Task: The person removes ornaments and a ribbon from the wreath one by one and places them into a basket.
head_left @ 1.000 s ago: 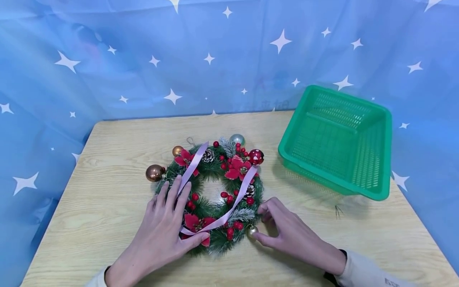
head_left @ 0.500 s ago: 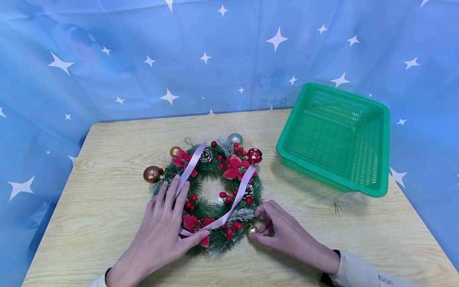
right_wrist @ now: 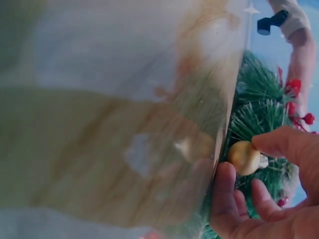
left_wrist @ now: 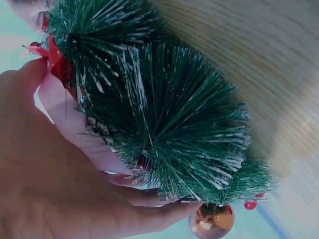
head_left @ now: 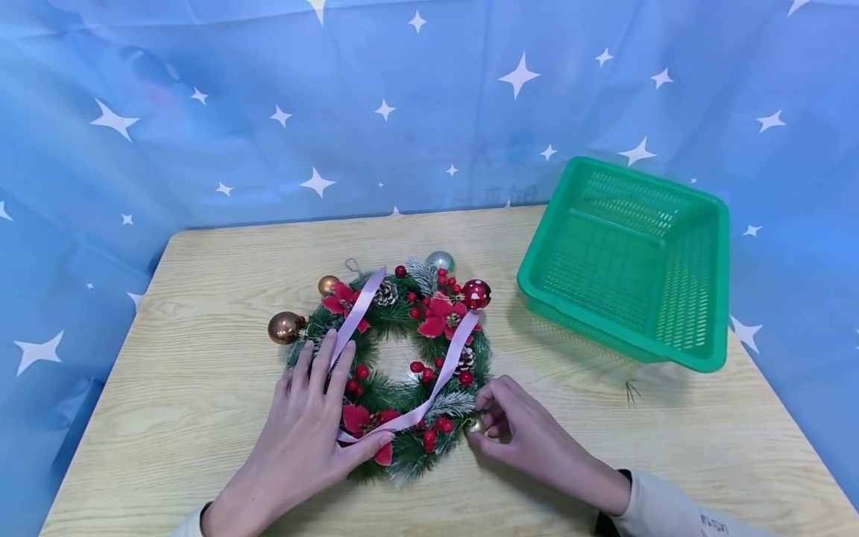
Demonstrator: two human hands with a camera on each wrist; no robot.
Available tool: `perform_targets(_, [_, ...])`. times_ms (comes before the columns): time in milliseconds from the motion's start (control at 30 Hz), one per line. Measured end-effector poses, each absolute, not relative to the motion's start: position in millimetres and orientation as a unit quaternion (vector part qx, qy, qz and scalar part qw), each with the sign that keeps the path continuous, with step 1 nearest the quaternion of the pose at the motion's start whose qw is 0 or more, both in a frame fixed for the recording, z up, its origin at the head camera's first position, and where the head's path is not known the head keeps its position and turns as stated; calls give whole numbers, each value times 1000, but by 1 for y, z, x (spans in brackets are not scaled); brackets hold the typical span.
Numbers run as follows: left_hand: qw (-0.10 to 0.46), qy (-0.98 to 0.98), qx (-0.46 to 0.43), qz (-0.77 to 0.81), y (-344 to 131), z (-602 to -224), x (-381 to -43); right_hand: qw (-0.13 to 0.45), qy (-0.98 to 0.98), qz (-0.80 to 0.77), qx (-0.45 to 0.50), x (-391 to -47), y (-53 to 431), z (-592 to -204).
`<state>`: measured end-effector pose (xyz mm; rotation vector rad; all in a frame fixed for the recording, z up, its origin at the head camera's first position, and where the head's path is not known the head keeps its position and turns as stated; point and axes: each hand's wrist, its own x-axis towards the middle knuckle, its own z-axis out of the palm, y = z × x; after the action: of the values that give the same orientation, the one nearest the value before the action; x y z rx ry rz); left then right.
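A green Christmas wreath [head_left: 411, 453] lies on the table, dressed with red poinsettias, berries and pinecones. Across it loops a lilac ribbon [head_left: 439, 388]. My left hand [head_left: 298, 432] rests on the wreath's left side with fingers extended, over part of the ribbon. At the lower right edge, my right hand [head_left: 533, 436] pinches a small gold bauble [right_wrist: 244, 157] between thumb and fingers. Around the rim sit a brown bauble [head_left: 285, 327], an orange-gold bauble [head_left: 327, 284], a silvery blue bauble [head_left: 441, 260] and a red dotted bauble [head_left: 476, 294].
A green plastic basket [head_left: 597, 261] with nothing in it stands at the table's back right. Loose pine needles [head_left: 631, 392] lie in front of it. Behind the wooden table [head_left: 168, 373] hangs a blue curtain [head_left: 241, 142] with white stars.
My right thumb and fingers have closed in around the gold bauble, which has shifted slightly up and right toward the fingers. The left hand stays in place on the wreath.
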<state>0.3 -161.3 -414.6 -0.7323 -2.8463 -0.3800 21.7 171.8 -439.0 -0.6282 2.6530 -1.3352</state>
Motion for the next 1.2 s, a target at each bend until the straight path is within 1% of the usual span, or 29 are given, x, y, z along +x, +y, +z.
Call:
perform_targets(400, [69,-959,-241,-128,-160,-421,3,41,869,-443,-217,26,183,-443])
perform_targets(567, [71,-960,-239,-126,-161,-423,3,37,869,-446,-209,27,186,-441])
perform_targets(867, [67,-962,-234,-123,-163,-423,3,-39,860,-452,-234,23,185,-440])
perform_targets(1200, [68,-962,-233,-127,-163,-423,3,-60,861,-453,-221,21,188,-435])
